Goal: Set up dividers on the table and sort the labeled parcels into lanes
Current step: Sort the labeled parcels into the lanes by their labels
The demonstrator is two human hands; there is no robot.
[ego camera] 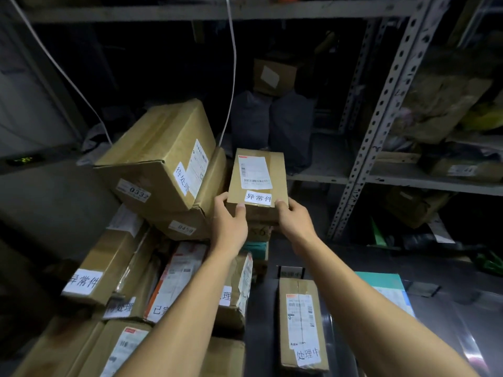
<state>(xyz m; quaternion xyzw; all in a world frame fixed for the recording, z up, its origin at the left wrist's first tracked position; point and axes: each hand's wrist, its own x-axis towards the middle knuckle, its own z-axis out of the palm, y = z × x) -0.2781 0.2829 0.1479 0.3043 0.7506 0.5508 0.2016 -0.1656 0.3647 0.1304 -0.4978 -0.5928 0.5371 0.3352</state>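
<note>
both hands have a grip on the small parcel (257,183): left hand (228,221) and right hand (294,216) curled round its near corners, holding it up at 12 o'clock. sorting looks barely started imo: one parcel (300,322) sits on the desk (449,322) at 4 o'clock, while the pile (152,240) at 9 is still unsorted. can't clearly make out any dividers, shelves are too dark.

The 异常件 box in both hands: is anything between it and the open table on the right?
Nothing visible does. Both hands, left and right, hold the box above the pile; bare table lies past the 处理中 parcel.
</note>
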